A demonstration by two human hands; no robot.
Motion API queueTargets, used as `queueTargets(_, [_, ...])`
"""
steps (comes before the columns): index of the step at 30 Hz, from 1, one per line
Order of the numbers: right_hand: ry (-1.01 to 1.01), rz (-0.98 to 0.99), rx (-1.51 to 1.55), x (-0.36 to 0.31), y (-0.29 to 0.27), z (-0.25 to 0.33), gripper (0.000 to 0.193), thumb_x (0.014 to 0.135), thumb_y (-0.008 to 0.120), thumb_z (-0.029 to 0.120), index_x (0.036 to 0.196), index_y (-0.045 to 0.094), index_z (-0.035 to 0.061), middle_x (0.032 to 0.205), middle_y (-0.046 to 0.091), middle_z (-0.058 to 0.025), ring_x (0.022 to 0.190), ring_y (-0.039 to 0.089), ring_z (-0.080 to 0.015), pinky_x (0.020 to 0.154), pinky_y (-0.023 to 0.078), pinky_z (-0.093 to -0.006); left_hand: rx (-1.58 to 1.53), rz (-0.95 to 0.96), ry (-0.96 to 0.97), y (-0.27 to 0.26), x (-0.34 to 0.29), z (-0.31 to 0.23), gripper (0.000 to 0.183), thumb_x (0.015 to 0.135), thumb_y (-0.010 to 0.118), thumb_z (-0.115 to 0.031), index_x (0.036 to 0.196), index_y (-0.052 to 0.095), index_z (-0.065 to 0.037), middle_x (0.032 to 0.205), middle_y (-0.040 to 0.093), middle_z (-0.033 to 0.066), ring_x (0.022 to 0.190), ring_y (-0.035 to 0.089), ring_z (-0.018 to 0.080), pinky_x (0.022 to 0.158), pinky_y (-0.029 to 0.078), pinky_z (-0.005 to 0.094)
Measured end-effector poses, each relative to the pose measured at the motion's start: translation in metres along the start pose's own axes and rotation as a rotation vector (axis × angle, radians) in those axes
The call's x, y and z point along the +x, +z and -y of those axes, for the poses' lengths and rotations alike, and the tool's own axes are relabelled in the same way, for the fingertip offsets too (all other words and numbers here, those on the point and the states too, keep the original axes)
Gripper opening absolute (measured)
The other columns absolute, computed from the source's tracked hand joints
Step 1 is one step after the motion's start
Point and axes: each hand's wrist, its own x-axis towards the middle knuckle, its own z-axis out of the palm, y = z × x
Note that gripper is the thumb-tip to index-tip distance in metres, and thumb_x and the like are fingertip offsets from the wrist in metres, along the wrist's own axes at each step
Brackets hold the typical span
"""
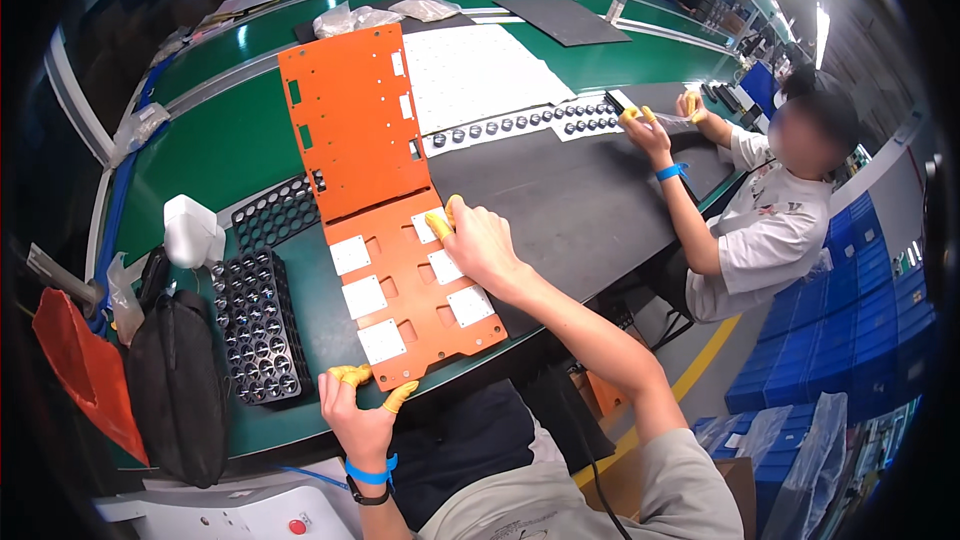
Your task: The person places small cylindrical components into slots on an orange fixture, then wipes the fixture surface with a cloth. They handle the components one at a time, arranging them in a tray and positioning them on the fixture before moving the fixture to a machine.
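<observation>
grey sleeve (690,485) closest; right hand (487,245) over white plate (422,231).
left hand (357,422) at orange hinged fixture (428,348); can't tell either grip. likely best: fixture steady, plate flat.

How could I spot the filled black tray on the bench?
On the green bench, find the opened orange board. Just left of its near half stands the deep black tray. Its rows of shiny round pieces distinguish it from the other black tray behind, where green shows through round holes.

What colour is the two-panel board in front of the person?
The two-panel board is orange; it shows best in the head view.
</observation>
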Motion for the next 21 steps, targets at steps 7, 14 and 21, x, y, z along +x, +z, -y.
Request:
queueTargets(7, [0.005, -0.01, -0.008, -0.0022, 0.0023, -0.0024, 0.031, 0.097, 0.06, 0.027, 0.09, 0.059, -0.0032, 0.073, 0.066, -0.0256, 0.073, 0.068, -0.0441, 0.064, 0.052, -0.0519, 0.001, -0.017, 0.004, 0.0, 0.0003, -0.0029, 0.053, 0.054, 0.095, -0.029, 0.082, 0.064, 0.002, 0.082, 0.06, 0.0132, 0.083, 0.052, 0.0366, 0.078, 0.044, 0.0452])
queueTargets(14, [0.033, 0.01, -0.009, -0.0026, 0.0022, 0.0007, 0.028, 0.096, 0.062, 0.023, 0.089, 0.06, -0.0032, 0.075, 0.067, -0.0248, 0.075, 0.069, -0.0429, 0.066, 0.054, -0.051, 0.026, -0.012, 0.006, 0.0009, -0.0011, -0.0018, 0.052, 0.054, 0.095, -0.028, 0.082, 0.063, 0.002, 0.081, 0.06, 0.0127, 0.082, 0.051, 0.0359, 0.078, 0.043, 0.0447])
queueTargets(21, [0.027, -0.015, 0.055, -0.0033, -0.0041, 0.0009, 0.026, 0.095, 0.062, 0.022, 0.088, 0.06, -0.0033, 0.075, 0.067, -0.0256, 0.076, 0.068, -0.0437, 0.066, 0.053, -0.0516, 0.027, -0.009, 0.012, 0.0011, -0.0004, -0.0011, 0.053, 0.054, 0.096, -0.03, 0.082, 0.063, 0.001, 0.079, 0.061, 0.0118, 0.081, 0.051, 0.0352, 0.077, 0.043, 0.0442])
